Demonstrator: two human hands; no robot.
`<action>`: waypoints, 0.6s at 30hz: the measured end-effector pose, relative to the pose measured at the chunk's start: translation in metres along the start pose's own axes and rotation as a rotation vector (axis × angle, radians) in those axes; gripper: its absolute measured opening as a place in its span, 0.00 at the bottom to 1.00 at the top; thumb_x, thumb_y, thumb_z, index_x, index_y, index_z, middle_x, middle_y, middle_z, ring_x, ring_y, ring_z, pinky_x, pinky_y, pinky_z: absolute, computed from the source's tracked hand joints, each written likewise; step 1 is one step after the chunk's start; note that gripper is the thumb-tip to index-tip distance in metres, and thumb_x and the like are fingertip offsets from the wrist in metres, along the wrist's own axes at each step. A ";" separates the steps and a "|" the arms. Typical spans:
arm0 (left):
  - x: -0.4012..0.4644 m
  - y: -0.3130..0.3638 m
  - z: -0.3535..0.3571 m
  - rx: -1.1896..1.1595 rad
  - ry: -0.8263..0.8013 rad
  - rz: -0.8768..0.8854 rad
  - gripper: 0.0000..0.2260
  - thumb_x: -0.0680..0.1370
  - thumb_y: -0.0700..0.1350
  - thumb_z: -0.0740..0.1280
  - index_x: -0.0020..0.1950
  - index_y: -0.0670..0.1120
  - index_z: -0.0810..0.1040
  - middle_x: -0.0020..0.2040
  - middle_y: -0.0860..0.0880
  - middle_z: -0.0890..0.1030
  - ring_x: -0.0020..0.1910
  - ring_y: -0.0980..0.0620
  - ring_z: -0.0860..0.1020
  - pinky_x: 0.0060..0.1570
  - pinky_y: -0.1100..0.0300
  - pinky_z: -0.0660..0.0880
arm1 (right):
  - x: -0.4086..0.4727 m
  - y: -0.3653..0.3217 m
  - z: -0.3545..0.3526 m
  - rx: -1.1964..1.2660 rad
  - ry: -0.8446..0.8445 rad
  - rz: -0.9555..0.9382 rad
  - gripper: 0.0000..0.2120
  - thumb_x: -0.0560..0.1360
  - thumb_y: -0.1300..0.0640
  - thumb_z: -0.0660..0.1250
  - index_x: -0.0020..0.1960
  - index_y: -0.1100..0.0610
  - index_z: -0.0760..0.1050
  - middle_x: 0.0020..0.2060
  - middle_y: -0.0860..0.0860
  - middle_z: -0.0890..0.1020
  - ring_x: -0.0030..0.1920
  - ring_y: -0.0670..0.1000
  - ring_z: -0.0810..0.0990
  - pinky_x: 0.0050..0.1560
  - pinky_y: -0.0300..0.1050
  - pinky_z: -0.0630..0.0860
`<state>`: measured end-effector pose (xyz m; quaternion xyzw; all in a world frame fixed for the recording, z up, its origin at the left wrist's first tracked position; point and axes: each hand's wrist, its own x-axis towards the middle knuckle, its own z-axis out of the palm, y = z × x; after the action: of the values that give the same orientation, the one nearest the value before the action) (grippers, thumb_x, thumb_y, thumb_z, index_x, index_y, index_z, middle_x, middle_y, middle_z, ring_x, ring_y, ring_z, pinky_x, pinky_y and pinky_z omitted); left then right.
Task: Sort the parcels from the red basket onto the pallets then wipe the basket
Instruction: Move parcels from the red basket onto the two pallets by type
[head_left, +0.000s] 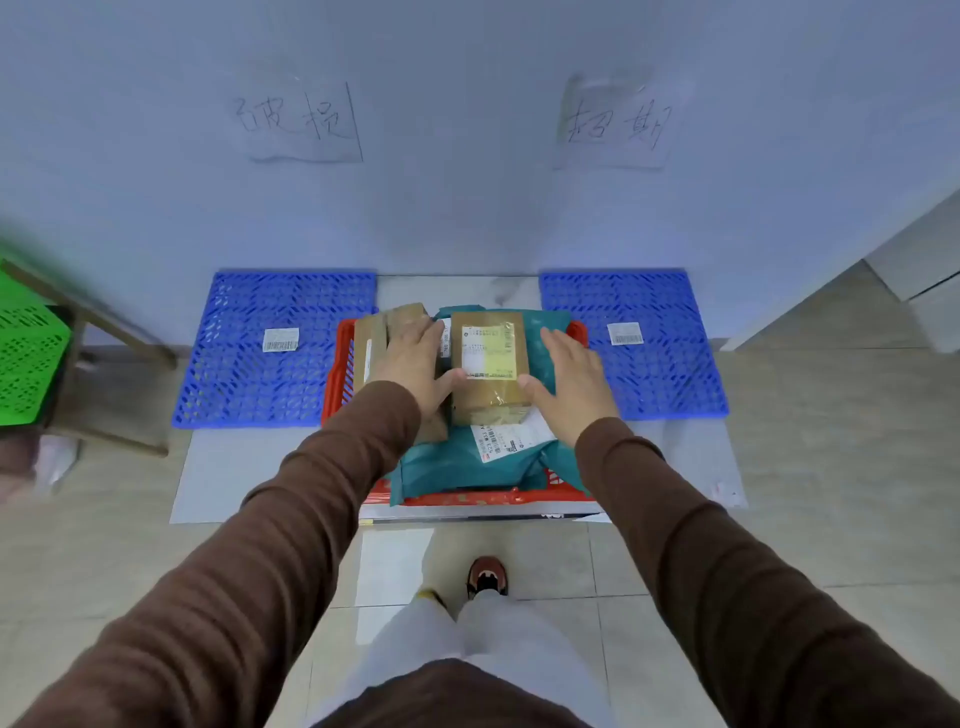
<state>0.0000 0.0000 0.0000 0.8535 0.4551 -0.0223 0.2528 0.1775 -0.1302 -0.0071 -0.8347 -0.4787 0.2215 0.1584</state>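
Both hands bracket the cardboard parcel (489, 366) atop the red basket (332, 379), mid-frame: left hand (415, 358) and right hand (571, 384) spread flat, thumbs seemingly touching. Stiff, probably light; take its side faces.

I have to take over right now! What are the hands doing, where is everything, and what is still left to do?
Left hand and right hand: both open, flanking the taped brown box on top of the pile; thumbs touch its edges, no lift yet.
Red basket: still full, with more brown boxes and teal mailer bags.
Left pallet and right pallet: each holds only a label slip.
Done: nothing sorted.
Left: sort every parcel, then wipe the basket.
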 end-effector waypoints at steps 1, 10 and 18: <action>0.004 0.000 0.002 0.016 -0.015 -0.010 0.34 0.80 0.56 0.65 0.81 0.45 0.56 0.82 0.45 0.55 0.80 0.45 0.54 0.77 0.49 0.56 | 0.004 0.001 0.002 0.009 -0.004 -0.001 0.35 0.81 0.43 0.62 0.82 0.53 0.53 0.80 0.51 0.59 0.79 0.56 0.56 0.78 0.55 0.59; 0.033 -0.018 0.009 0.071 -0.154 -0.032 0.34 0.81 0.61 0.59 0.81 0.44 0.56 0.83 0.45 0.51 0.82 0.45 0.46 0.78 0.50 0.48 | 0.038 -0.004 0.019 -0.001 -0.087 0.110 0.34 0.82 0.44 0.61 0.81 0.56 0.54 0.78 0.55 0.63 0.77 0.58 0.60 0.76 0.52 0.58; 0.053 -0.032 0.030 0.203 -0.276 0.064 0.35 0.81 0.66 0.51 0.82 0.48 0.56 0.83 0.46 0.49 0.81 0.43 0.40 0.79 0.45 0.46 | 0.056 -0.011 0.040 0.122 -0.159 0.259 0.31 0.82 0.44 0.60 0.80 0.57 0.59 0.72 0.57 0.69 0.72 0.57 0.69 0.71 0.52 0.67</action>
<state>0.0114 0.0417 -0.0540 0.8777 0.3839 -0.1769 0.2259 0.1738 -0.0738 -0.0481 -0.8581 -0.3637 0.3342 0.1406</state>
